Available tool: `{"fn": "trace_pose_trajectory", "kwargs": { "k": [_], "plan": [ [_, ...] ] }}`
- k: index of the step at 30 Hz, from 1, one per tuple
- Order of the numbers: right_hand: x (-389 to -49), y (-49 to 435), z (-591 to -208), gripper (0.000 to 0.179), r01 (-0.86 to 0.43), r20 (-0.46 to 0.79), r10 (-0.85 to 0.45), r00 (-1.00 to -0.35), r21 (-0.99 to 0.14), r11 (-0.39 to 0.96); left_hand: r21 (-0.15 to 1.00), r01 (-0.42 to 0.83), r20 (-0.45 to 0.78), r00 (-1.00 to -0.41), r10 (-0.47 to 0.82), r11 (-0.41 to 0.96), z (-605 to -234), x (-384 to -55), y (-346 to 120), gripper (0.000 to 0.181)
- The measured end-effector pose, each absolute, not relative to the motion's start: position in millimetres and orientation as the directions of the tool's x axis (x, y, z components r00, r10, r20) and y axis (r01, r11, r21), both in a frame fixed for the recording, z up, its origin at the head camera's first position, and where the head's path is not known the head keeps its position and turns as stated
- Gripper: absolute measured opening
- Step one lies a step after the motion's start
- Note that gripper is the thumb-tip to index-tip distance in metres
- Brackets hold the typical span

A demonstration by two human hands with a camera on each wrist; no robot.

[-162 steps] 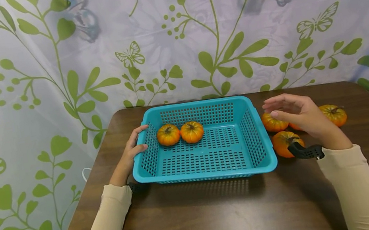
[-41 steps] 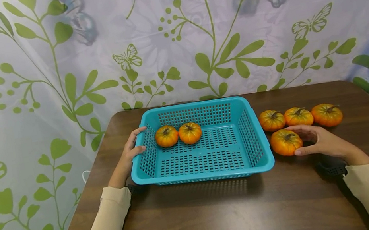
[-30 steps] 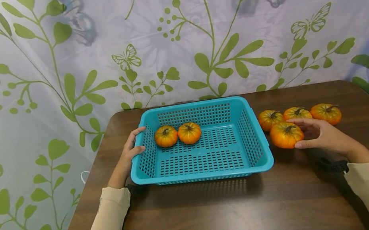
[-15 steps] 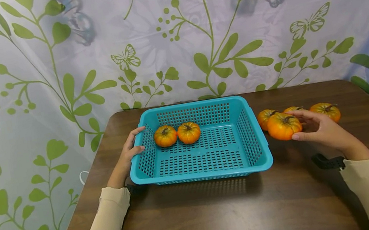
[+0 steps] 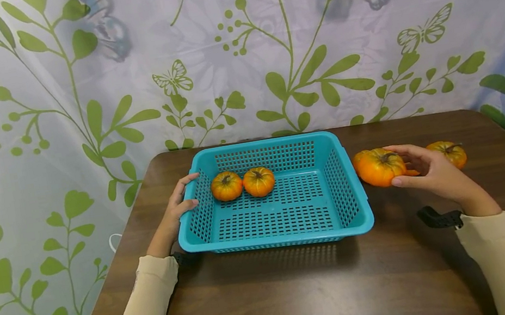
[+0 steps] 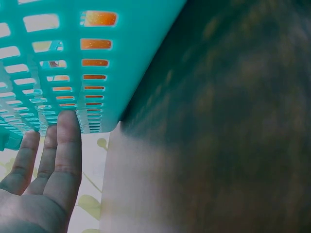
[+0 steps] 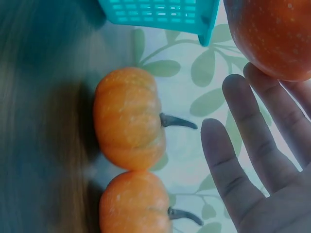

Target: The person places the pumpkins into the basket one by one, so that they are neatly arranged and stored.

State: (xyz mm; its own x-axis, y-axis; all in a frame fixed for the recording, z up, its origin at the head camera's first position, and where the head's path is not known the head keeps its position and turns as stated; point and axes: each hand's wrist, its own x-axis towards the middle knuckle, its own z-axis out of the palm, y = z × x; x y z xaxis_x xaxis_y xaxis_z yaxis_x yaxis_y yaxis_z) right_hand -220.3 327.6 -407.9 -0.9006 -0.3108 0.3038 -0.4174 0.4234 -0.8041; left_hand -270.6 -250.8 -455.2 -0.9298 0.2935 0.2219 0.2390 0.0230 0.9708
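Note:
My right hand (image 5: pixel 433 173) holds a small orange pumpkin (image 5: pixel 383 170) by its right side, fingertips and thumb on it. In the right wrist view that pumpkin (image 7: pixel 274 36) is raised off the table, while two others, a nearer pumpkin (image 7: pixel 129 119) and a lower pumpkin (image 7: pixel 136 204), sit on it. My left hand (image 5: pixel 179 210) grips the left rim of a turquoise plastic basket (image 5: pixel 278 242). Its thumb and index fingertip lie over the rim, and other fingers (image 6: pixel 68 150) touch the outer wall. Inside stand two pumpkins, a left pumpkin (image 5: pixel 226 186) and a right pumpkin (image 5: pixel 258 182).
One more pumpkin (image 5: pixel 450 151) sits to the right of my right hand; those behind the held one are mostly hidden. The brown wooden table (image 5: pixel 303 292) reaches back to a leaf-patterned cloth (image 5: pixel 234 44). A thin white loop (image 5: pixel 114 241) shows beyond the left edge.
My right hand reached down, took hold of the front pumpkin and lifted it, then moved it back and slightly left toward the basket's right rim. My left hand has stayed on the basket.

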Motion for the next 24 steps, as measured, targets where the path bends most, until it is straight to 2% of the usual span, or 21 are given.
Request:
{"fn": "trace_pose_trajectory", "kwargs": {
  "k": [24],
  "plan": [
    [-233.7, 294.9, -399.0, 0.064, -0.466, 0.361, -0.307, -0.881, -0.775, 0.427, 0.970, 0.245, 0.231, -0.925, 0.301, 0.008, -459.0, -271.7, -252.1, 0.069]
  ]
}}
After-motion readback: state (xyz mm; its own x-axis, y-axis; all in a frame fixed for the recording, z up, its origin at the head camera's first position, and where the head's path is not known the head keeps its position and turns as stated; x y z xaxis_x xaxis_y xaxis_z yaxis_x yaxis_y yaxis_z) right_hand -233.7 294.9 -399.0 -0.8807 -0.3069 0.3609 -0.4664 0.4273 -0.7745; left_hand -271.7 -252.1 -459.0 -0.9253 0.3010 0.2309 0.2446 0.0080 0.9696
